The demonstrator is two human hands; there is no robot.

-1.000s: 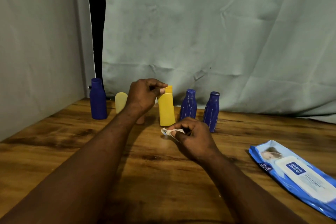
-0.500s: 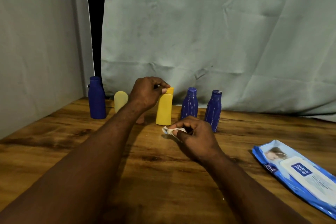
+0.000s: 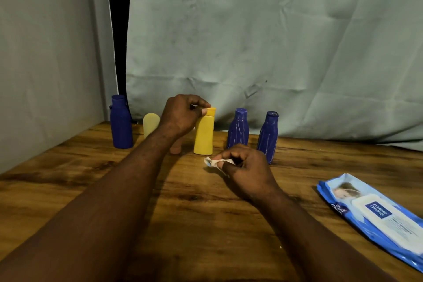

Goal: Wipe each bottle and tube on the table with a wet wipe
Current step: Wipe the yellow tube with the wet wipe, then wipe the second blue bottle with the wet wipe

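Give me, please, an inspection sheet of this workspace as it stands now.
Surface: wooden table, dark-grained.
Job's things: plain blue bottle, pale tube, yellow bottle, ridged bottle and right bottle stand in a row at the back; a brownish item is mostly hidden behind the left arm; wipe is crumpled.
Clutter: wipe pack lies flat at the right.
Hands: left hand pinches the yellow bottle's cap; right hand holds the wipe low in front of the row.
Cables: nothing seen.
Surroundings: curtain behind; dark gap in the left corner.
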